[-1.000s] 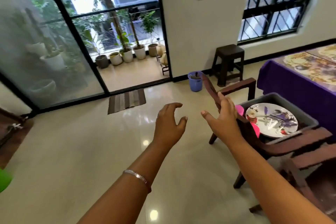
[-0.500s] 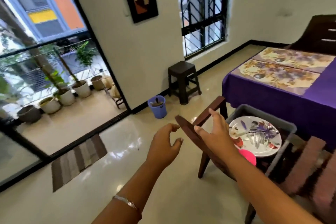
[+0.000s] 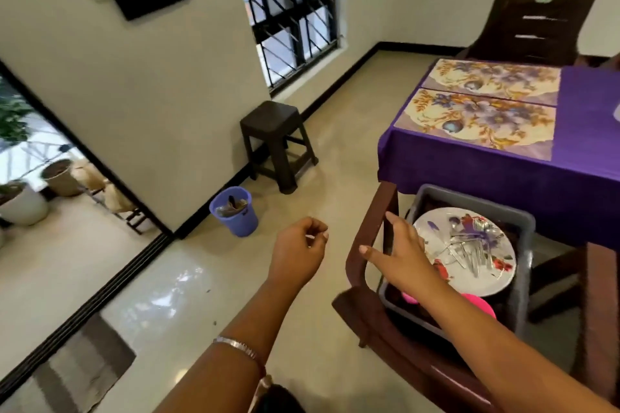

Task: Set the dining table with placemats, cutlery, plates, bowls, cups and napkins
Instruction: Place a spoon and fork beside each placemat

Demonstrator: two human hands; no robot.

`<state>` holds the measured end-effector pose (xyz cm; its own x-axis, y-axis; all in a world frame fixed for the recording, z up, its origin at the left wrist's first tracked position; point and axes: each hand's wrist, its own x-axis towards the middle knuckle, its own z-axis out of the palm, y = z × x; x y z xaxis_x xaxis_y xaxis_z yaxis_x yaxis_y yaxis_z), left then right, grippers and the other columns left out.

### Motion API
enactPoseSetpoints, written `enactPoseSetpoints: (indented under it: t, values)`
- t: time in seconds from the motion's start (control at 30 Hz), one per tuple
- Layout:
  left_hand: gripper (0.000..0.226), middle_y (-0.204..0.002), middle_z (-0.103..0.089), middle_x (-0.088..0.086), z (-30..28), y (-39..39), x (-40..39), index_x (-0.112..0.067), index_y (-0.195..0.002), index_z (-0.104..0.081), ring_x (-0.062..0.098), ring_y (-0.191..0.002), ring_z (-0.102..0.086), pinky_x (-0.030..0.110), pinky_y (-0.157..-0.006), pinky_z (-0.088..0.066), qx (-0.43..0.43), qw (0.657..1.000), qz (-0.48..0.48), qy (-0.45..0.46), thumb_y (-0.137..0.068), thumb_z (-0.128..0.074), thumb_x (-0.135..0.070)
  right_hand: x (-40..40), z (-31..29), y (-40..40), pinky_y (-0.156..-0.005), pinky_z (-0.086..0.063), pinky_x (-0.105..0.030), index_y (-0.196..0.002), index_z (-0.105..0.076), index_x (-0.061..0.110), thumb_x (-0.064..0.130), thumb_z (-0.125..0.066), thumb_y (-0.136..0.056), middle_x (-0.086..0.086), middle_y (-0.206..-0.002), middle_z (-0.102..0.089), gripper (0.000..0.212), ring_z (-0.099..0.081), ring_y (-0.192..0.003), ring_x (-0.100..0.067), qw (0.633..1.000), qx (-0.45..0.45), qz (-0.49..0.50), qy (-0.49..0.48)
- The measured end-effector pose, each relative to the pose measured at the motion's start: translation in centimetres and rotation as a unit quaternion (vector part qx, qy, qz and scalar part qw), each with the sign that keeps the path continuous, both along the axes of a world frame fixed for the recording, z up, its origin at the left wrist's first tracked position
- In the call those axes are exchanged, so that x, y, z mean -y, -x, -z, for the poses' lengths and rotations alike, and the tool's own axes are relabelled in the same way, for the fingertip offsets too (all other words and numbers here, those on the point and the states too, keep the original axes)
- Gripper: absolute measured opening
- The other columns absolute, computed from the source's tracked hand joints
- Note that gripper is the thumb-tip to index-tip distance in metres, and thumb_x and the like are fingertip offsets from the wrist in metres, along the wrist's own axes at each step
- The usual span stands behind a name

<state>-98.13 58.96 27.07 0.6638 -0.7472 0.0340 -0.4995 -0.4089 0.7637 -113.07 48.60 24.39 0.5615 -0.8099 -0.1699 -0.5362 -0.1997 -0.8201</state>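
A grey bin (image 3: 523,265) sits on the seat of a brown chair (image 3: 365,245). In it lies a floral plate (image 3: 436,231) with several pieces of steel cutlery (image 3: 469,251) on top, and pink items (image 3: 476,305) underneath. My right hand (image 3: 399,258) reaches over the chair's armrest toward the bin, fingers straight, holding nothing. My left hand (image 3: 298,251) hangs in the air to the left of the chair, fingers loosely curled and empty. Two floral placemats (image 3: 479,117) lie side by side on the table's purple cloth (image 3: 587,151).
A dark stool (image 3: 275,141) and a blue bucket (image 3: 235,211) stand by the wall on the left. Another dark chair (image 3: 536,27) stands behind the table. A striped mat (image 3: 77,369) lies by the sliding door track. Bare tiled floor lies between me and the stool.
My view has swung right, bringing the table and bin closer. My right hand has moved over the chair's armrest toward the bin. My left hand's fingers have curled in more.
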Motion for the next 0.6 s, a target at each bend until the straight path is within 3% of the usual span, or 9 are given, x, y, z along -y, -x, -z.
enactPoseSetpoints:
  t: [0.13,0.27,0.37,0.5,0.6]
  values:
    - [0.013,-0.096,-0.066,-0.01,2.3,-8.2,4.0,-0.02,-0.099,-0.068,0.003,-0.082,-0.06,0.006,-0.064,-0.04,-0.006,0.997,0.065,-0.037,-0.095,-0.057,-0.014,2.9,1.5,-5.4,-0.117,-0.015,-0.041,-0.151,-0.015,0.019,0.033,-0.067,-0.087,-0.008,-0.158,-0.01,0.084,-0.008,-0.145,-0.026,0.997,-0.038,0.062,-0.006]
    - [0.019,-0.094,-0.068,-0.011,3.7,-15.5,6.4,-0.028,-0.091,-0.066,0.0,-0.083,-0.061,0.011,-0.07,-0.046,0.002,0.983,0.165,-0.079,-0.094,-0.056,-0.012,4.4,1.8,-9.4,-0.116,-0.016,-0.038,-0.151,-0.011,0.015,0.035,-0.064,-0.089,-0.01,-0.156,-0.01,0.084,-0.011,-0.145,-0.026,0.99,-0.066,0.122,-0.019]
    - [0.025,-0.092,-0.068,-0.012,4.3,-19.9,10.3,-0.03,-0.089,-0.064,0.0,-0.082,-0.061,0.004,-0.066,-0.04,0.004,0.971,0.224,-0.088,-0.093,-0.054,-0.008,5.5,2.2,-11.6,-0.115,-0.019,-0.039,-0.15,-0.015,0.014,0.035,-0.065,-0.088,-0.011,-0.155,-0.015,0.082,-0.016,-0.143,-0.027,0.976,-0.056,0.208,-0.02]
    - [0.026,-0.088,-0.066,-0.013,5.5,-20.0,16.5,-0.025,-0.091,-0.068,0.0,-0.081,-0.062,0.006,-0.068,-0.044,-0.014,0.949,0.302,-0.093,-0.092,-0.054,-0.004,6.6,3.4,-12.5,-0.115,-0.016,-0.036,-0.15,-0.014,0.014,0.036,-0.066,-0.087,-0.01,-0.154,-0.016,0.084,-0.015,-0.143,-0.027,0.962,-0.066,0.264,-0.028]
    - [0.017,-0.083,-0.065,-0.014,6.2,-17.2,21.0,-0.021,-0.091,-0.071,-0.004,-0.072,-0.058,0.002,-0.062,-0.039,-0.009,0.919,0.382,-0.097,-0.092,-0.058,-0.01,8.2,4.7,-11.2,-0.116,-0.02,-0.044,-0.149,-0.019,0.011,0.034,-0.07,-0.084,-0.013,-0.151,-0.023,0.086,-0.021,-0.142,-0.029,0.943,-0.072,0.322,-0.039]
